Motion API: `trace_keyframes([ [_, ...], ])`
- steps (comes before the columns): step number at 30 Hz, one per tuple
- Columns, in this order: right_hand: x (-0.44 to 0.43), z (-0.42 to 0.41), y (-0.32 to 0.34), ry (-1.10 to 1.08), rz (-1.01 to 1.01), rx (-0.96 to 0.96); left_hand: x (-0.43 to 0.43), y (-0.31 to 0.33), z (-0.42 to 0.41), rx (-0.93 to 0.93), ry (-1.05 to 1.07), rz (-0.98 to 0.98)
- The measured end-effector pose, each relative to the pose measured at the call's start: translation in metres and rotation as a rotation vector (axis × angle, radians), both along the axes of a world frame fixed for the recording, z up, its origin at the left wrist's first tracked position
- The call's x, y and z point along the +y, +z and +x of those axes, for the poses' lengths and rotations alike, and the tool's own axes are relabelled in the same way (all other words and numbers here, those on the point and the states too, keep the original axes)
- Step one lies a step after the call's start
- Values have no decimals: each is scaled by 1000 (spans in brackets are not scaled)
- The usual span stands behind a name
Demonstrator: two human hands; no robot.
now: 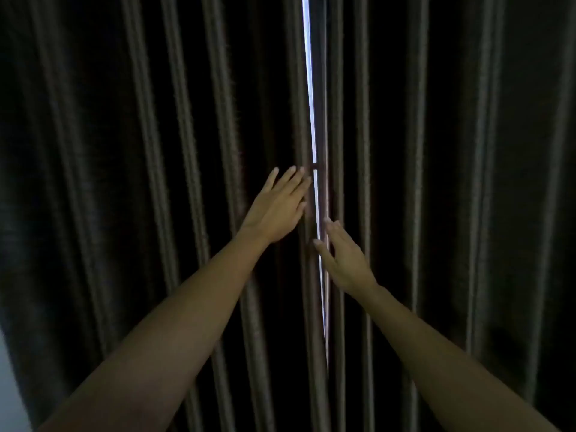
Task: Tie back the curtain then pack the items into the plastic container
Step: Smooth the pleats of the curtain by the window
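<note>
Dark fabric fills almost the whole view: a heavy curtain (pixel 156 151) hangs in long vertical folds, and the room is dim. It is in two halves, and between them there is a narrow gap (pixel 311 120) where bright daylight comes through as a thin line (it runs from the top edge down to below the hands). At one point a small dark bar crosses this line, just beside the fingertips of the left hand.

Both bare arms reach forward from the bottom of the view toward the gap. The left hand (pixel 277 207) is higher. Its fingers (pixel 291 179) are straight and close together, and they lie on the folds of the left half, with the tips at the edge of the gap. This hand is flat and open and grips nothing.

The right hand (pixel 344 260) is lower, on the other side of the bright line. Its fingers (pixel 333 232) are spread a little and they touch the edge fold of the right half; the thumb points toward the gap. This hand is also open, with no fabric closed inside it.

At the lower left corner a small pale area shows beside the curtain (I cannot tell what it is).
</note>
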State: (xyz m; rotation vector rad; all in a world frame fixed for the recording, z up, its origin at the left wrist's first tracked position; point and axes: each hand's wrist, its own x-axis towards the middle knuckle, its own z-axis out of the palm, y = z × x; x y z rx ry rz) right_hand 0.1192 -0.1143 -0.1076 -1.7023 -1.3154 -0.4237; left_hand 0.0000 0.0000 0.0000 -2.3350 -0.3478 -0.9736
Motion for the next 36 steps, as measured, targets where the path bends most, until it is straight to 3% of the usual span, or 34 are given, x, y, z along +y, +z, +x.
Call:
trace_keyframes([
  [6,58,13,33,157,202,19,15,53,42,75,32,279],
  [9,85,26,39,213,242,70,24,74,54,110,217,299],
  [14,126,30,14,287,87,107,42,88,70,200,615,261],
  [19,167,11,-7,366,100,66,83,80,68,238,607,287],
  [22,190,0,-8,436,113,66,109,80,43,249,731,238],
  [25,213,-16,-6,513,120,63,135,79,15,235,817,311],
  [36,295,-103,13,754,124,105,187,96,-70,215,855,357],
])
